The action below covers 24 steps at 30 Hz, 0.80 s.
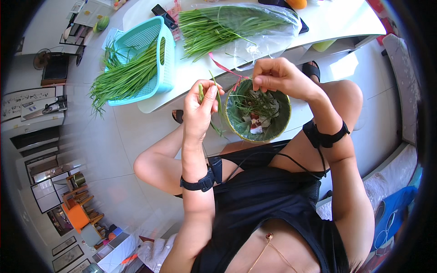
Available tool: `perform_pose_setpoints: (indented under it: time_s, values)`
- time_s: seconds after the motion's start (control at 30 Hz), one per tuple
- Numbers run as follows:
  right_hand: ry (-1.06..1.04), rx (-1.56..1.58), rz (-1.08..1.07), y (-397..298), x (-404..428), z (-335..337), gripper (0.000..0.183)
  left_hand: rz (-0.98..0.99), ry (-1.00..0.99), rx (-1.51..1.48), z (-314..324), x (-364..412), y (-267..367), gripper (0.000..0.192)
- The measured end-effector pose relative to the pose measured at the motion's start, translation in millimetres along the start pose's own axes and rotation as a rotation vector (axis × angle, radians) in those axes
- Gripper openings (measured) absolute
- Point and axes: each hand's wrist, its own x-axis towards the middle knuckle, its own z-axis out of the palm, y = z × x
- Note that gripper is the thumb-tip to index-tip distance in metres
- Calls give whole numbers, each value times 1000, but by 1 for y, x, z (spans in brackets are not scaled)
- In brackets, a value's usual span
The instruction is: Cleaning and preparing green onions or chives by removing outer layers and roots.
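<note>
My left hand (pixel 198 114) pinches a few green chive-like stalks (pixel 219 100) between thumb and fingers, just left of a round waste bin. Their thin ends hang down below the fingers. My right hand (pixel 281 76) is over the bin's far rim with its fingers curled in towards the thumb; whether something small is between them I cannot tell. The bin (pixel 234 124) has a plastic liner and holds green scraps (pixel 261 104) and crumpled wrappers (pixel 256 124). On the table, a turquoise plastic basket (pixel 167 65) lies tilted with a bunch of chives (pixel 131 76) sticking out.
A larger bunch of chives (pixel 208 29) lies partly in a clear plastic bag (pixel 269 25) on the white table (pixel 344 17). A red ribbon (pixel 222 65) trails from the table to the bin. Behind the basket are a dark handheld device (pixel 164 15) and banknotes (pixel 174 10).
</note>
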Motion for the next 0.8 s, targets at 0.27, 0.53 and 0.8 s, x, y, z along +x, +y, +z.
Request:
perform_pose_setpoints:
  time_s: [0.27, 0.53, 0.8]
  values:
    - [-15, -617, -122, 19, 2, 14, 28, -49, -79, -73, 9, -3, -4, 11]
    - [67, 285, -65, 16, 12, 31, 12, -109, -221, -83, 28, -5, -8, 11]
    - [200, 32, -91, 10, 18, 31, 14, -92, -209, -65, 20, -7, -2, 11]
